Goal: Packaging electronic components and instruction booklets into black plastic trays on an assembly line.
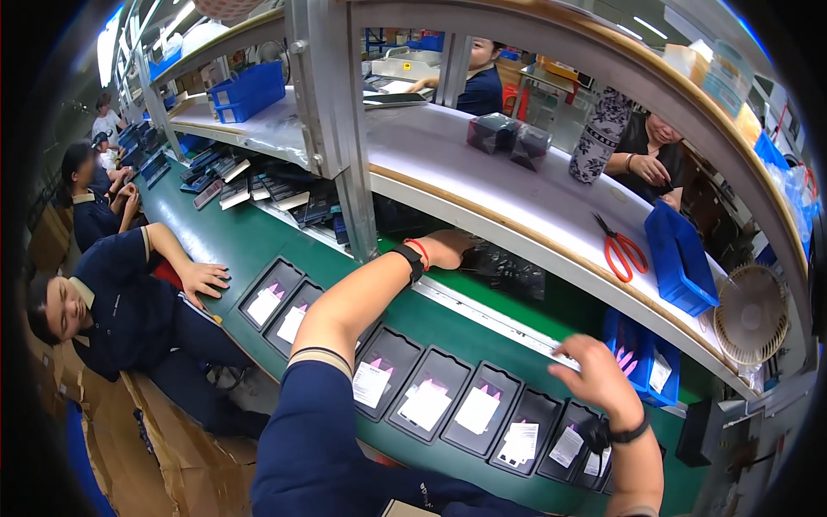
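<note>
My left hand (444,248), with a red cord and dark band at its wrist, reaches under the shelf edge to shiny black plastic pieces (510,269). Its fingers are hidden there, so I cannot tell whether it grips one. Over the right part of the bench, my right hand (596,372) hangs open, thumb apart from the fingers, holding nothing I can see. Below and between my arms lies a row of several black trays (479,408), bearing white printed cards (425,403) and pink pointed pieces. A blue bin (659,392) beside my right hand contains more pink pieces (626,360).
Above the bench runs a white shelf (448,164) with red-handled scissors (618,248), a blue bin (676,258) and a patterned bottle (600,133). A metal post (332,129) stands ahead. At left, a co-worker's hand (203,280) rests on the green bench (185,231).
</note>
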Tool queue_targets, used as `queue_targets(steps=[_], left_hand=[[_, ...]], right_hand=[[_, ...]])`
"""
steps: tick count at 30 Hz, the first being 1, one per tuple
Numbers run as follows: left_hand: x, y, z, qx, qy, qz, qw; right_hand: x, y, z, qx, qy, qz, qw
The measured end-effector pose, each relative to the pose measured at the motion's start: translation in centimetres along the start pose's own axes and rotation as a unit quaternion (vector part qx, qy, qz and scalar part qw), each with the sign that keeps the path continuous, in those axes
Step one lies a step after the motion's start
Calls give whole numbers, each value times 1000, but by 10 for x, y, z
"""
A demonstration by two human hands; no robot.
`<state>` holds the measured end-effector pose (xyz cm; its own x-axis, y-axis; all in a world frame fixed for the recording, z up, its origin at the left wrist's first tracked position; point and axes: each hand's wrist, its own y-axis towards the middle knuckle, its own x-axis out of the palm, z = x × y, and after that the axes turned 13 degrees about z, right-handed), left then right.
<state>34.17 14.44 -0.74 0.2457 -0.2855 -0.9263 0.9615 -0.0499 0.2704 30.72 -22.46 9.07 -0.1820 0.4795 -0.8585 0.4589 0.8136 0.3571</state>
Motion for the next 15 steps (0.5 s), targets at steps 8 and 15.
queue_targets(steps=[8,15], left_hand=[[-91,-136,39,98,-64,129,985],[-138,-303,-22,-77,97,271,955]], right_hand=[[131,158,32,-93,-77,-31,992],[170,202,48,-18,-157,-131,979]])
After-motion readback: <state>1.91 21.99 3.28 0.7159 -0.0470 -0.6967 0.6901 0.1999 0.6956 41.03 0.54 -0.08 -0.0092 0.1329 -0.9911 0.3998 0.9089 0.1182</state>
